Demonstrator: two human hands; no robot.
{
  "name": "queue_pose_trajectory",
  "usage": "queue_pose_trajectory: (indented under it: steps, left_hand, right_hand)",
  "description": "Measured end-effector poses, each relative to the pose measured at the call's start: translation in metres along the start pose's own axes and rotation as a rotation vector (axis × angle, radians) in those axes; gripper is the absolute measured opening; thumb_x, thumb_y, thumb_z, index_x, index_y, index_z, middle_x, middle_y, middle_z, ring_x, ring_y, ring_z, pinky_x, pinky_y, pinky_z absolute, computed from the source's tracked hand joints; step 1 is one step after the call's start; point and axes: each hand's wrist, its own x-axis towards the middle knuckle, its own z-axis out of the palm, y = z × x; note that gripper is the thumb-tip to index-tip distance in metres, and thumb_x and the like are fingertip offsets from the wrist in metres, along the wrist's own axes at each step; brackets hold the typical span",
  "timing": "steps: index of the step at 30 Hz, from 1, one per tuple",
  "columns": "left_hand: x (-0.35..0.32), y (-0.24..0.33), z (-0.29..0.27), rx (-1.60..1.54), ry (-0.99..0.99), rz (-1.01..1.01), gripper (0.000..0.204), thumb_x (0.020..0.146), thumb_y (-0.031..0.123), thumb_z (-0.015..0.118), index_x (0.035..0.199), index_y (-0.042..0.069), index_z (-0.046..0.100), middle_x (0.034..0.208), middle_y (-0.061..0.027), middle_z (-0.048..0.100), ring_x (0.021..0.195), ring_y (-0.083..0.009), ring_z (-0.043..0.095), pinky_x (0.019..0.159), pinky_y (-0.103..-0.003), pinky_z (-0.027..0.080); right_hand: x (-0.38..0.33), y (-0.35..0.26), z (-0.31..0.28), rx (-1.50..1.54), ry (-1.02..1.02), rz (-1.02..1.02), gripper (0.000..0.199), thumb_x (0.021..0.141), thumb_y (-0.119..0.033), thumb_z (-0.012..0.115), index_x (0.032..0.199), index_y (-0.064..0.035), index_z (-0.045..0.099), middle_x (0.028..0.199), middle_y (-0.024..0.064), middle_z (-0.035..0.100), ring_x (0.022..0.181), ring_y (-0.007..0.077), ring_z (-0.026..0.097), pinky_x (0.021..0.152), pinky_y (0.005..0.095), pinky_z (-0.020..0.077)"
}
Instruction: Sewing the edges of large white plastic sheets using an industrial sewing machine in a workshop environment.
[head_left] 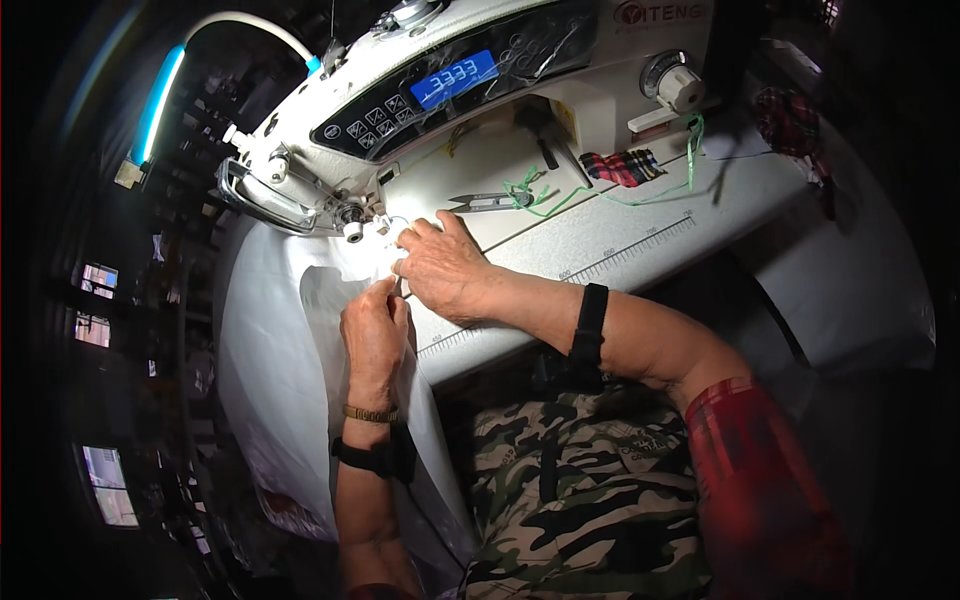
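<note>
Beside the machine, at its needle end, pale cloth lies by the left hand, fingertips pinched; right hand curled. Glare: I cannot tell what either grips. I judge: fingertips clear of needle, work flat. Beyond: snips, green thread, plaid scrap. Containers: none I can make out.

Sewing-machine housing looked smooth, white, semi-gloss. Control panel was dark, glossy plastic, creased like film at one end. Desk appeared smooth with low sheen. White sheeting showed soft sheen; cloth or plastic undetermined. Thread snips were metal. Plaid scrap and camouflage garment were matt cloth.
</note>
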Motion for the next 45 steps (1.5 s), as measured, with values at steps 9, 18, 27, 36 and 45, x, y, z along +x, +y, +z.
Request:
queue_pose_trajectory:
  steps: [9, 18, 27, 36, 45]
  left_hand:
    - [0.015, -0.001, 0.01, 0.033, 0.047, -0.047, 0.024, 0.081, 0.009, 0.064, 0.101, 0.0, 0.071, 0.076, -0.0201, 0.067, 0.069, -0.0344, 0.066, 0.067, -0.042, 0.051]
    - [0.0, 0.005, -0.016, 0.201, -0.061, 0.058, 0.01, 0.086, 0.011, 0.059, 0.084, 0.003, 0.065, 0.085, -0.0176, 0.067, 0.077, -0.0382, 0.065, 0.07, -0.048, 0.051]
    - [-0.115, -0.013, -0.263, -0.559, -0.214, -0.328, 0.038, 0.101, 0.026, 0.045, 0.13, 0.006, 0.058, 0.114, -0.0085, 0.068, 0.08, -0.0133, 0.064, 0.069, -0.026, 0.048]
    - [-0.076, -0.308, -0.148, 0.147, 0.136, -0.335, 0.048, 0.097, 0.03, 0.057, 0.135, 0.002, 0.051, 0.138, -0.0192, 0.052, 0.128, -0.0348, 0.049, 0.107, -0.039, 0.039]
    - [-0.039, -0.259, -0.063, 0.101, -0.028, -0.489, 0.015, 0.097, 0.018, 0.055, 0.092, 0.003, 0.053, 0.089, -0.0131, 0.066, 0.082, -0.0328, 0.066, 0.071, -0.042, 0.052]
  right_hand:
    - [0.004, 0.005, 0.02, -0.075, 0.212, -0.07, 0.024, 0.084, -0.015, 0.057, 0.101, -0.0062, 0.072, 0.109, 0.0106, 0.063, 0.113, 0.0249, 0.053, 0.098, 0.0478, 0.0317]
    - [0.003, -0.004, 0.016, -0.06, 0.114, -0.067, 0.033, 0.088, -0.014, 0.051, 0.118, -0.006, 0.064, 0.129, 0.01, 0.058, 0.126, 0.024, 0.047, 0.108, 0.0486, 0.0288]
    - [0.007, -0.017, 0.01, 0.006, 0.154, -0.162, 0.033, 0.094, -0.018, 0.049, 0.122, -0.0072, 0.062, 0.13, 0.0106, 0.056, 0.127, 0.0241, 0.045, 0.11, 0.047, 0.026]
    - [0.003, 0.0, 0.015, 0.06, 0.111, -0.132, 0.035, 0.094, -0.026, 0.052, 0.121, -0.0082, 0.066, 0.131, 0.0097, 0.056, 0.127, 0.0226, 0.045, 0.112, 0.0419, 0.024]
    - [-0.001, 0.008, 0.004, 0.003, 0.123, -0.137, 0.035, 0.093, -0.028, 0.057, 0.122, -0.0097, 0.065, 0.131, 0.0111, 0.055, 0.126, 0.0249, 0.045, 0.112, 0.0426, 0.0254]
